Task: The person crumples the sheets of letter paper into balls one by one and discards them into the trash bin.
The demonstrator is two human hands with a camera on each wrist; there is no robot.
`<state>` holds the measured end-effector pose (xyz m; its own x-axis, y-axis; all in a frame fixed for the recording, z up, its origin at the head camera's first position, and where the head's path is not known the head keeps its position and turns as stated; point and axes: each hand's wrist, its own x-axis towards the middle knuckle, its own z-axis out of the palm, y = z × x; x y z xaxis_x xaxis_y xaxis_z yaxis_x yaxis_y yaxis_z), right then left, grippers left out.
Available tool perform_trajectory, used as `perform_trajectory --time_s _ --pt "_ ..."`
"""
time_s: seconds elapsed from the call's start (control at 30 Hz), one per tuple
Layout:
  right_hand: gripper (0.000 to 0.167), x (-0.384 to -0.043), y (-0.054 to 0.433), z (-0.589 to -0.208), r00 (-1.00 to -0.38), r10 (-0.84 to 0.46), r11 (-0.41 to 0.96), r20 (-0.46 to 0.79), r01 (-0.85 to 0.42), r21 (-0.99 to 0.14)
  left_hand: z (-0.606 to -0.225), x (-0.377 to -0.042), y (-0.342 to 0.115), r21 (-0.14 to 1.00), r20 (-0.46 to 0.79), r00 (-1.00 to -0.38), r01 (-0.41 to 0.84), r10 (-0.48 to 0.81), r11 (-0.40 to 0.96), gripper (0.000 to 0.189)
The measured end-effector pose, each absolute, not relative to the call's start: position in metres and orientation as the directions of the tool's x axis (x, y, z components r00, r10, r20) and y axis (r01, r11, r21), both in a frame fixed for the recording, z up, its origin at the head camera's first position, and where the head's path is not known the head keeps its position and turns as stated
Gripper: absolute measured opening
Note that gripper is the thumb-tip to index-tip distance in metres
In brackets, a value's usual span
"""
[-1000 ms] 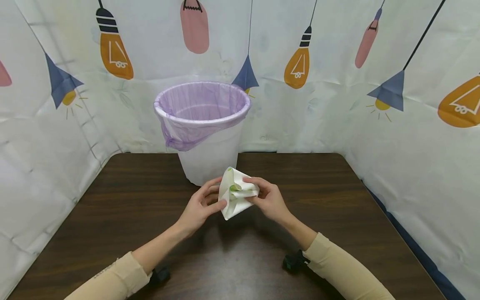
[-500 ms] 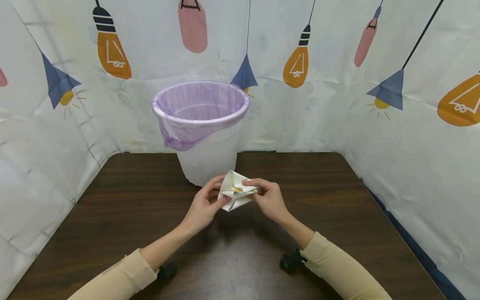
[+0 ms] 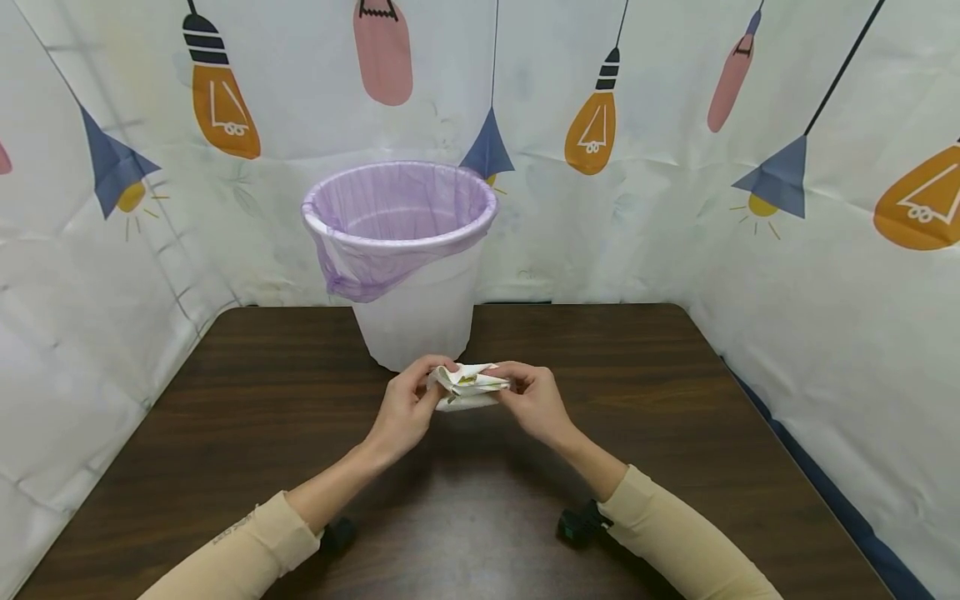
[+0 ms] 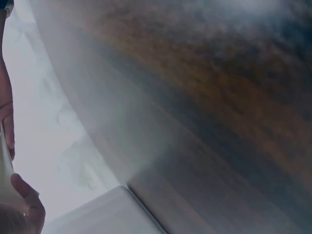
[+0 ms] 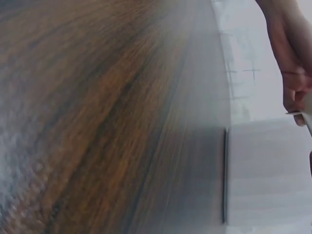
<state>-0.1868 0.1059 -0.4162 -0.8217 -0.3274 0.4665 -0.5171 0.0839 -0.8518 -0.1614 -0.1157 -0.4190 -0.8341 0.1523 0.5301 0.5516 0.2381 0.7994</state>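
Note:
Both hands hold a folded piece of white paper [image 3: 468,387] with small yellow-green markings, just in front of a white bin. The left hand [image 3: 405,404] pinches its left end between thumb and fingers. At the right end, the fingers and thumb of the right hand [image 3: 535,404] grip it. Held above the table, the paper looks flattened and creased, with its lower side hidden. Only a pale bit of paper [image 5: 308,107] shows at the edge of the right wrist view.
A white bin [image 3: 412,321] lined with a thin purple bag [image 3: 356,275] stands on the dark wooden table [image 3: 615,375], behind the hands. White cloth [image 3: 660,233] printed with lamps and bulbs hangs around the table. A dark device [image 3: 581,525] is at the right sleeve.
The paper has been folded down into a lower, narrower shape. The left hand's fingers have closed in over its top, while the right hand has stayed nearly in place.

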Motion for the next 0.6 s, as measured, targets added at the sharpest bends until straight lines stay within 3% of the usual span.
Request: perform_trajectory --time_s 0.1,0.33,0.6 --pt "0.025 -0.191 0.109 -0.425 -0.797 -0.402 0.010 0.450 -0.495 -0.869 -0.420 -0.164 -0.119 0.816 0.504 -0.854 0.520 0.128 0.254 0.029" --pt "0.046 -0.193 0.119 -0.431 -0.643 -0.591 -0.222 0.488 -0.452 -0.864 -0.415 -0.169 -0.127 0.888 0.408 -0.911 0.411 0.058 0.208 0.036" --pt "0.055 -0.195 0.125 -0.429 -0.560 -0.631 -0.262 0.537 -0.498 -0.827 -0.411 -0.171 -0.130 0.943 0.317 -0.945 0.323 0.077 0.085 0.024"
